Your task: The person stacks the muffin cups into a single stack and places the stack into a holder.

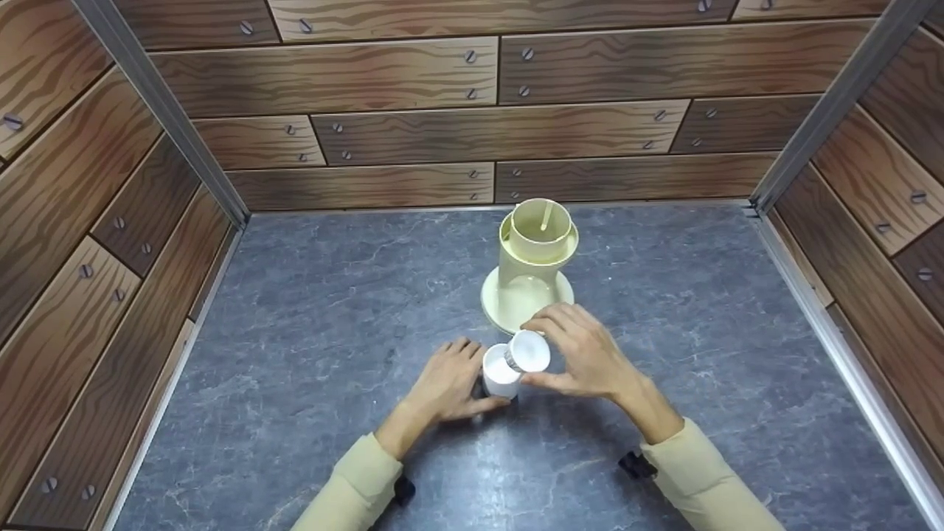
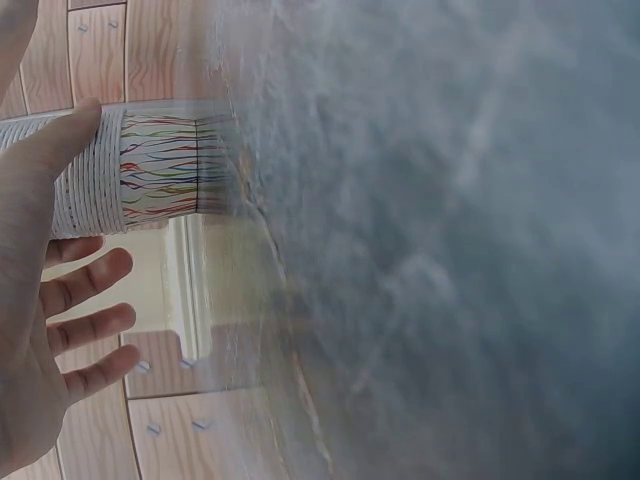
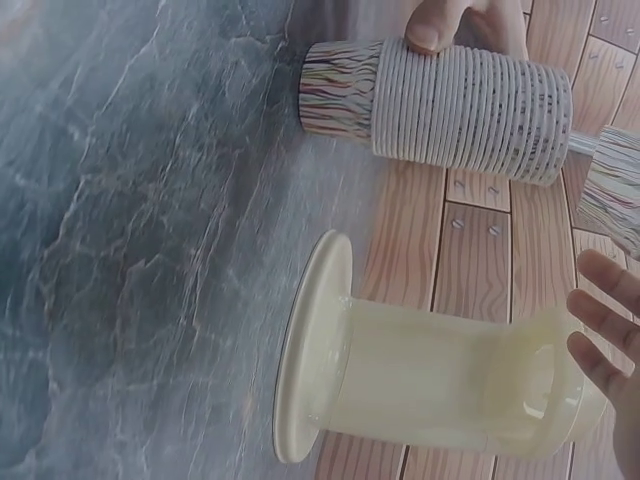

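A stack of paper cups (image 3: 470, 110) with coloured wavy lines and white rims stands upright on the grey surface. My left hand (image 1: 446, 380) holds it at its side, the thumb across the rims in the left wrist view, the other fingers spread. Above the stack, my right hand (image 1: 582, 350) pinches a single paper cup (image 1: 529, 351) by its sides, tilted over the stack's mouth. In the right wrist view this cup (image 3: 612, 190) is partly cut off by the frame edge. Just beyond the hands stands a cream plastic cylinder on a round base (image 1: 525, 284).
A narrower cream tube (image 1: 542, 221) with a slit sits in the cylinder's top. Wood-patterned walls (image 1: 405, 74) with metal edge strips enclose the grey marbled surface (image 1: 332, 295) at the back and both sides.
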`<state>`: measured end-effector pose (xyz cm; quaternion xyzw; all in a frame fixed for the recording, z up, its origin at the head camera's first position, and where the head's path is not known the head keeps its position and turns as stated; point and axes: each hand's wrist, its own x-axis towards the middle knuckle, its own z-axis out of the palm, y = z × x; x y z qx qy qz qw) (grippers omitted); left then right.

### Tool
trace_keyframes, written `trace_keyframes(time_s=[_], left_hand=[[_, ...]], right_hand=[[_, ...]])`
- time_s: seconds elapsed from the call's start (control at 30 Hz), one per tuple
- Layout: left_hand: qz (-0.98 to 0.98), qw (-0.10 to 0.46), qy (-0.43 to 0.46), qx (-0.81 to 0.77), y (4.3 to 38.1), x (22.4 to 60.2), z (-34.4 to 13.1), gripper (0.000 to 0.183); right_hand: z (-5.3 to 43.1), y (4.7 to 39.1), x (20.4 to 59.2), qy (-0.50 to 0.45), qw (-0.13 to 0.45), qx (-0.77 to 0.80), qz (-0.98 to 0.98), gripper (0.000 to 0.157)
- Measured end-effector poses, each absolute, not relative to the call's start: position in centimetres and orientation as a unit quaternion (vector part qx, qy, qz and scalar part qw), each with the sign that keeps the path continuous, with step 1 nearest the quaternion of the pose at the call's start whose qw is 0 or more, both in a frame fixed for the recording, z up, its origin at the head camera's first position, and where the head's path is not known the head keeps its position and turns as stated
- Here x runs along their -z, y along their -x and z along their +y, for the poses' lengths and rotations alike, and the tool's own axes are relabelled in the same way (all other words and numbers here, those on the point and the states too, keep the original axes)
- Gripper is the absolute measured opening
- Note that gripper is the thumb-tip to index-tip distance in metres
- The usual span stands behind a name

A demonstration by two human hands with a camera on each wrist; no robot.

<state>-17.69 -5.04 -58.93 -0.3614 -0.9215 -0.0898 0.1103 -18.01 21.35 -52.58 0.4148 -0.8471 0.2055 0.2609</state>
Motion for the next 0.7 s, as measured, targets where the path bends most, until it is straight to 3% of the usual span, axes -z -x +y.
trace_keyframes(time_s=[0.2, 0.7], left_hand=[[-0.918, 0.126, 0.365, 0.086, 17.6, 58.9, -5.0, 0.074], [-0.917, 0.135, 0.369, 0.076, 17.7, 59.0, -5.0, 0.077]], right_hand=[[20.8, 17.9, 52.5, -0.419, 0.263, -0.198, -0.846, 0.074], [19.3, 17.9, 53.1, -0.430, 0.248, -0.185, -0.848, 0.065]])
